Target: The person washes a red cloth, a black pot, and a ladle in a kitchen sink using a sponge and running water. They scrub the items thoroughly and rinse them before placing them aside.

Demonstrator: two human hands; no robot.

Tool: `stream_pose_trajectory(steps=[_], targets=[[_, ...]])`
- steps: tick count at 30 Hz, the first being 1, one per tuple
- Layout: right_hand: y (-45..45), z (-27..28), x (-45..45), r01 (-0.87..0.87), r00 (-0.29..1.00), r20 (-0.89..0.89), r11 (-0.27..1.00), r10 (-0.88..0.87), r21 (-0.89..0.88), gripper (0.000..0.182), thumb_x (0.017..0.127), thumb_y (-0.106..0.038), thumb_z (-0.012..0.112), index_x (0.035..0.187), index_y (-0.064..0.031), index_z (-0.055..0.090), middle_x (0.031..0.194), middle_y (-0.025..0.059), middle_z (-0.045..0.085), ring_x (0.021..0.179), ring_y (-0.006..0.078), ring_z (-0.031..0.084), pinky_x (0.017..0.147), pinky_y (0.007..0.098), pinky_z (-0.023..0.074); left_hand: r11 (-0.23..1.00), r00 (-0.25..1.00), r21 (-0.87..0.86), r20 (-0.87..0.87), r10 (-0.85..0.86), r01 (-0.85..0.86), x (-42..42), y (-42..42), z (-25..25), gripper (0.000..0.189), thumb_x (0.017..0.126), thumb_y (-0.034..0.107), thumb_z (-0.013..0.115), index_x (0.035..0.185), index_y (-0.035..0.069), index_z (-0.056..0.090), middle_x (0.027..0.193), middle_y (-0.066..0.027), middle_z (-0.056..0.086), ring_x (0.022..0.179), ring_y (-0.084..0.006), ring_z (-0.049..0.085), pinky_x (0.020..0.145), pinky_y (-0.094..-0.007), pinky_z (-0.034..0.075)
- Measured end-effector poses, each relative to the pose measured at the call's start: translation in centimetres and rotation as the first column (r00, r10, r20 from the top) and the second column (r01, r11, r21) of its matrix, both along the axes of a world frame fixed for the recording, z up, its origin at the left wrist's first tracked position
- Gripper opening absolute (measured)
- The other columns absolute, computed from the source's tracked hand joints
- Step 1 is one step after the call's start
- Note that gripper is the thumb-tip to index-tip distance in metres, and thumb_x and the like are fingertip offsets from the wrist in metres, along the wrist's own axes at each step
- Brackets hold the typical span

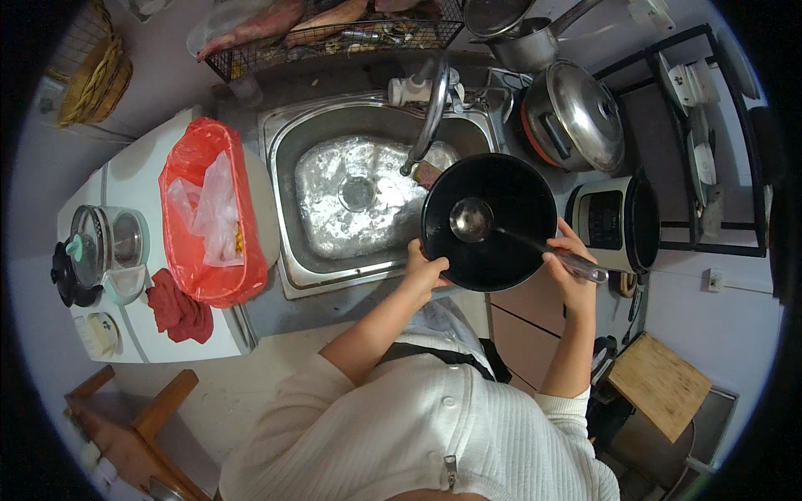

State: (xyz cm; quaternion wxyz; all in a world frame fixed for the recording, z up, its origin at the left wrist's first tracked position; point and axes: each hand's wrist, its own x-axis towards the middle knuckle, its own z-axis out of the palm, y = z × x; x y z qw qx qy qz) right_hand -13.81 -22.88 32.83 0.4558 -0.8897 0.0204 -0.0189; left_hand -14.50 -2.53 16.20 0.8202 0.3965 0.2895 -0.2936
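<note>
Both hands hold a round black pot (pixel 495 269) in front of me, over the right front part of the steel sink (pixel 344 275). My left hand (pixel 427 270) grips its left rim side, thumb on top. A metal ladle (pixel 471 220) lies with its bowl inside the pot, its handle crossing the right rim. My right hand (pixel 569 260) holds the pot's right side together with the ladle's handle; the fingers beneath are partly hidden. Behind the pot, a sponge (pixel 427 175) lies in the sink near the end of the curved faucet (pixel 432 119).
Left of the sink stands a bin lined with a red plastic bag (pixel 250 250); a red cloth (pixel 178 307) and glass lidded containers (pixel 119 238) are further left. A lidded steel pot (pixel 573 119) and a rice cooker (pixel 611 222) stand right. A wire basket (pixel 338 47) is behind the sink.
</note>
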Motion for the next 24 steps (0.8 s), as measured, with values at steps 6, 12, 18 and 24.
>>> stream_pose_trajectory(steps=[6, 12, 18, 24], targets=[[1.1, 3.3, 0.1, -0.284, 0.930, 0.091, 0.851, 0.357, -0.441, 0.030, 0.060, -0.014, 0.077, 0.086, -0.0084, 0.064, 0.094, 0.0082, 0.056, 0.070, 0.0244, 0.057, 0.062, 0.0335, 0.0477, 0.998, 0.995, 0.020, 0.079, 0.054, -0.056, -1.1, 0.1, 2.7, 0.064, 0.068, -0.008, 0.050, 0.126, 0.007, 0.027, 0.112, -0.0157, 0.046, 0.094, -0.0319, 0.057, 0.063, -0.0421, 0.056], [-3.6, 4.5, -0.9, -0.411, 0.875, 0.177, 0.884, 0.451, -0.221, 0.021, 0.064, -0.012, 0.074, 0.079, -0.0050, 0.061, 0.087, 0.0090, 0.058, 0.072, 0.0218, 0.059, 0.059, 0.0290, 0.0464, 0.985, 0.994, 0.132, 0.040, 0.105, -0.109, -2.1, 0.0, 3.7, 0.062, 0.067, -0.008, 0.049, 0.124, 0.006, 0.031, 0.110, -0.0156, 0.049, 0.093, -0.0322, 0.058, 0.064, -0.0426, 0.056], [-9.8, 4.3, -1.8, -0.259, 0.907, 0.416, 0.865, 0.065, 0.430, 0.018, 0.076, -0.012, 0.067, 0.087, -0.0052, 0.054, 0.097, 0.0143, 0.050, 0.073, 0.0176, 0.058, 0.066, 0.0272, 0.0478, 0.960, 0.955, 0.129, 0.198, 0.220, -0.248, -4.8, 0.0, 4.0, 0.057, 0.067, -0.007, 0.046, 0.120, 0.008, 0.037, 0.104, -0.0102, 0.051, 0.083, -0.0236, 0.059, 0.055, -0.0334, 0.056], [-12.2, 1.2, -0.2, -0.051, 0.899, 0.298, 0.600, -0.321, 0.799, 0.013, 0.083, -0.005, 0.056, 0.096, -0.0062, 0.051, 0.103, 0.0143, 0.052, 0.073, 0.0189, 0.057, 0.068, 0.0277, 0.0489, 0.823, 0.947, 0.473, 0.220, 0.234, -0.313, -8.9, 1.6, 6.8, 0.062, 0.065, -0.008, 0.048, 0.124, 0.009, 0.038, 0.104, -0.0062, 0.051, 0.075, -0.0131, 0.057, 0.047, -0.0204, 0.046]])
